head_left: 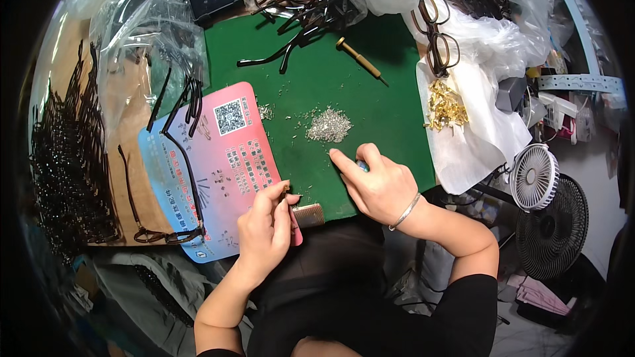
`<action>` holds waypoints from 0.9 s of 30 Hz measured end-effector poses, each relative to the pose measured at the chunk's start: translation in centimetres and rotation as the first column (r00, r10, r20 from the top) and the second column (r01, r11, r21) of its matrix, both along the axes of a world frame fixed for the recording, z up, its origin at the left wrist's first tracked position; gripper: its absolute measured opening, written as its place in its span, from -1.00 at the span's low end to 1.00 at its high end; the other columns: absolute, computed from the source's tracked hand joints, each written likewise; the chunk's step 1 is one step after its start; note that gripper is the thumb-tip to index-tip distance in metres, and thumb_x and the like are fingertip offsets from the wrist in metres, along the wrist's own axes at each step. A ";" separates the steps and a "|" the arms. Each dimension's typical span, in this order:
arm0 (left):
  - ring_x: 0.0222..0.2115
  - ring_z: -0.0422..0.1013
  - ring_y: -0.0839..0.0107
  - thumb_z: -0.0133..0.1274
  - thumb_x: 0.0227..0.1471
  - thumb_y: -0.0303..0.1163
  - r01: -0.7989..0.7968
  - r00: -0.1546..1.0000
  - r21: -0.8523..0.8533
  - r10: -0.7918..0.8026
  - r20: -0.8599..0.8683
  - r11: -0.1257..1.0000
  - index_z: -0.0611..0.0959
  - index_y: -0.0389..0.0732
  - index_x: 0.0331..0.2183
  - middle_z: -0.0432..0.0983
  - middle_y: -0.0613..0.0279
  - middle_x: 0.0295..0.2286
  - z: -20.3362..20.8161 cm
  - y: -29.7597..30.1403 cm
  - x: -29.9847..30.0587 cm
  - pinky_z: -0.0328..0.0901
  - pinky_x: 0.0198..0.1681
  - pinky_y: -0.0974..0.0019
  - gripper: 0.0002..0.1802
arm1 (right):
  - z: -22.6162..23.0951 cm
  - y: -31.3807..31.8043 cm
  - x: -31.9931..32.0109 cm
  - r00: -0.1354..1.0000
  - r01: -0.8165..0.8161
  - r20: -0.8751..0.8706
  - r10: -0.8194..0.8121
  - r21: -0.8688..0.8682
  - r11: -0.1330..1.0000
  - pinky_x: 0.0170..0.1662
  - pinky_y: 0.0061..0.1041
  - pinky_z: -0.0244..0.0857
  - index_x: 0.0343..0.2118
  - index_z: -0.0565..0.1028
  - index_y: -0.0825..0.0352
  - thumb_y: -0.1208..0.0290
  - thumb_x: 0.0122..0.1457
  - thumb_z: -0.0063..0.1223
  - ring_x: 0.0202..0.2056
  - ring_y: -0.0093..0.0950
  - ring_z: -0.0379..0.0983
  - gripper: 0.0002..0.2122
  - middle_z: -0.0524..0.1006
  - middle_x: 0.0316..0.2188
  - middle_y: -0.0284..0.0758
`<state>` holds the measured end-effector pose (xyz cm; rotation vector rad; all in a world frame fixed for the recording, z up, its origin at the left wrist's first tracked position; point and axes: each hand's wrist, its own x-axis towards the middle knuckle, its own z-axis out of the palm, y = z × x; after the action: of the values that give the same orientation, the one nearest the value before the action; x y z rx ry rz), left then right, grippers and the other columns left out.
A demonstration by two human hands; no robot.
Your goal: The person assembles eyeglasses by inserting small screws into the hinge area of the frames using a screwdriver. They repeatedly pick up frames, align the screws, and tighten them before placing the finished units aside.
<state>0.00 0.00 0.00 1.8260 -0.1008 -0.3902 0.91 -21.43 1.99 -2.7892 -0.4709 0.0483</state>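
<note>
On the green mat (377, 112) lies a heap of tiny silver screws (329, 125). The index finger of my right hand (380, 185) points at the mat just below this heap. Its other fingers are curled around something with a bluish, shiny end, mostly hidden. My left hand (264, 228) pinches a small dark piece with a gold-coloured tip between thumb and fingers, too small to name. Beside it, at the mat's near edge, sits a ridged metal block (309, 215). A brass-coloured screwdriver (360, 61) lies farther back on the mat.
A pink-and-blue printed sheet (225, 172) lies left, with a glasses frame (169, 235) across its edge. Dark temple arms are stacked far left (73, 158) and piled at the back (311, 0). Right are gold-coloured parts (446, 106), two glasses frames (440, 33) and a small white fan (534, 177).
</note>
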 end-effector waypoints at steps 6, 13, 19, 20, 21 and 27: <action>-0.62 0.39 0.64 -0.18 0.06 -0.65 -0.069 0.982 -0.085 0.052 -0.181 0.994 0.40 -0.40 -0.17 0.55 0.14 -0.41 1.5 0.7 0.4 0.31 -0.58 0.54 -0.76 | -0.1 0.7 0.7 1.000 0.023 0.008 -0.023 0.001 1.000 -0.61 -0.50 0.28 -0.13 0.44 0.21 0.48 -0.05 0.08 -0.60 -0.43 0.40 -0.67 0.32 -0.46 -0.30; -0.61 0.39 0.65 -0.15 0.03 -0.67 -0.089 0.989 -0.048 0.083 -0.122 0.995 0.42 -0.41 -0.20 0.56 0.11 -0.42 1.1 1.7 -0.2 0.32 -0.57 0.53 -0.77 | -0.4 0.2 0.5 0.999 -0.032 0.014 0.033 -0.045 0.998 -0.64 -0.52 0.31 -0.09 0.39 0.19 0.45 -0.14 0.10 -0.63 -0.46 0.35 -0.56 0.30 -0.41 -0.28; -0.47 0.48 0.55 -0.12 0.01 -0.66 -0.050 0.996 -0.032 0.047 -0.073 0.998 0.45 -0.41 -0.22 0.56 0.10 -0.44 0.1 1.7 0.1 0.35 -0.42 0.50 -0.78 | -0.8 0.5 0.7 0.990 -0.091 0.094 0.108 -0.167 0.982 -0.69 -0.56 0.26 -0.10 0.41 0.19 0.46 -0.11 0.03 -0.68 -0.48 0.29 -0.60 0.30 -0.45 -0.31; -0.44 0.49 0.53 -0.10 0.01 -0.65 -0.065 0.996 -0.017 0.063 -0.063 0.998 0.45 -0.40 -0.22 0.56 0.11 -0.45 0.0 1.4 -0.2 0.36 -0.41 0.49 -0.78 | -1.0 0.5 0.6 0.982 -0.111 0.127 0.141 -0.220 0.969 -0.71 -0.59 0.24 -0.11 0.41 0.18 0.46 -0.10 -0.01 -0.70 -0.51 0.26 -0.61 0.29 -0.48 -0.32; -0.44 0.50 0.51 -0.09 0.01 -0.64 -0.069 0.996 0.008 0.070 -0.048 0.998 0.46 -0.40 -0.22 0.56 0.11 -0.45 0.0 1.3 -0.2 0.36 -0.40 0.49 -0.78 | -0.8 0.6 0.7 0.988 -0.116 0.075 0.133 -0.200 0.973 -0.68 -0.53 0.28 -0.09 0.38 0.18 0.47 -0.10 0.02 -0.66 -0.44 0.33 -0.59 0.29 -0.46 -0.28; -0.48 0.52 0.29 -0.06 -0.03 -0.63 -0.112 0.958 0.184 0.057 0.282 0.977 0.48 -0.37 -0.23 0.54 0.03 -0.48 -0.1 0.2 -0.6 0.39 -0.43 0.38 -0.77 | 2.1 3.7 -0.2 0.860 -0.002 -0.450 0.240 0.468 0.884 -0.50 -0.37 0.41 -0.10 0.33 0.21 0.46 0.06 -0.06 -0.53 -0.24 0.40 -0.70 0.33 -0.40 -0.18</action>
<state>-0.60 0.23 -0.13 2.0674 -0.1804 -0.0845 0.70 -17.74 4.05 -2.1637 -0.4551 0.5974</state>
